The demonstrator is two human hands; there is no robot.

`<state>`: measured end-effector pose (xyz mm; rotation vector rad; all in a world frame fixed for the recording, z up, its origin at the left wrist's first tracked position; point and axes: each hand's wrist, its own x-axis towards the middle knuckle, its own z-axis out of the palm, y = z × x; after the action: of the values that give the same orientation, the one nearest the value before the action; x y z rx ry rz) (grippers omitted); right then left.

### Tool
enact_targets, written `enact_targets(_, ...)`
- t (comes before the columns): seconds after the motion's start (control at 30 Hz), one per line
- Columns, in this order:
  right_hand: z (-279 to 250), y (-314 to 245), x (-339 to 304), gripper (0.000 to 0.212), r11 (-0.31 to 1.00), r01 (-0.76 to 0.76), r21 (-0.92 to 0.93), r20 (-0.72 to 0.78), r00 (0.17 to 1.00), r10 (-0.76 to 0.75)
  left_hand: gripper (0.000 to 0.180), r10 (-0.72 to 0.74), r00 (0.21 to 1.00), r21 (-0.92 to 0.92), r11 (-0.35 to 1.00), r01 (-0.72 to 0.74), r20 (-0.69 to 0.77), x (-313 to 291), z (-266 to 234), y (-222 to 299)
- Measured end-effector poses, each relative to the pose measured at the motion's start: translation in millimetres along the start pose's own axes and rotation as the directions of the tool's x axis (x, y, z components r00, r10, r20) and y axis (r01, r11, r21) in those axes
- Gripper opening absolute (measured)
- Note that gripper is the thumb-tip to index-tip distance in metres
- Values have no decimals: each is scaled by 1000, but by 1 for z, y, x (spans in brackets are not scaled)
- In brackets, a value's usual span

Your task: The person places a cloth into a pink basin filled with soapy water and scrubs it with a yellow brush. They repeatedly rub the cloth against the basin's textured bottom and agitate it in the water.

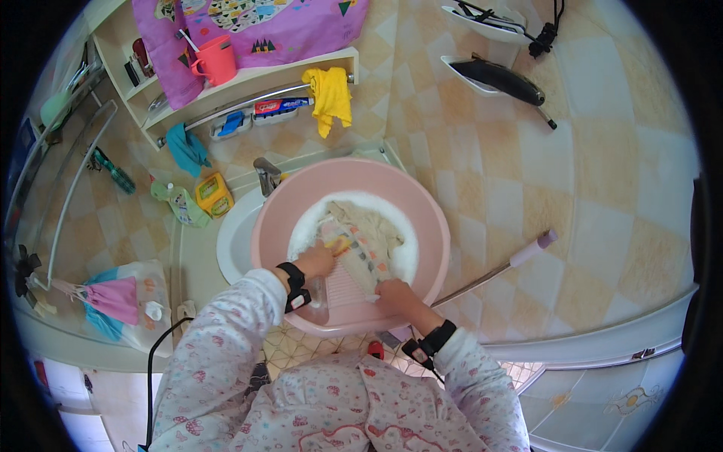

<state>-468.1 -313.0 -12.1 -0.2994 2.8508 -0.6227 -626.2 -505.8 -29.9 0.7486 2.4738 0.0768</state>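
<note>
1. Pink basin (273,226): pale patterned cloth (370,226) lies inside it; white suds (407,264) surround much of the cloth; a ridged washboard slope (345,288) shows at the basin's near side;
2. Left hand (316,261): over the basin's left part, fingers curled closed around a small yellow object (341,245) against the cloth;
3. Right hand (398,296): at the basin's near right, pinched closed on the cloth's near edge;
4. Metal faucet (266,177): just beyond the basin's far-left rim.

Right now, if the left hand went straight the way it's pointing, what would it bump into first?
Past the yellow thing it seems to hold, the left hand would likely meet the beige cloth in the pink basin first; how deep that lies is hard to tell.
</note>
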Motion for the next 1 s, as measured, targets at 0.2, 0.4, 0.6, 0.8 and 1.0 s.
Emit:
enact_targets(0.2,-14,-13,-7,16,976,-216,0,47,975,215,68,-61,996,-35,997,63,66,-2,-19,2)
enact_targets(0.4,-23,-9,-12,17,964,-252,82,84,966,246,69,192,975,96,975,-203,113,-7,14,5)
enact_targets(0.6,-17,-8,-17,20,968,-227,107,-17,973,230,69,-138,990,-21,990,138,34,17,-33,-13)
enact_targets(0.8,2,-17,-1,25,915,-104,389,-181,966,187,64,336,923,-30,941,-337,186,-35,-5,32)
enact_targets(1.0,32,-34,29,28,887,105,450,-208,978,-10,65,-11,976,227,973,-39,218,-26,-52,-1)
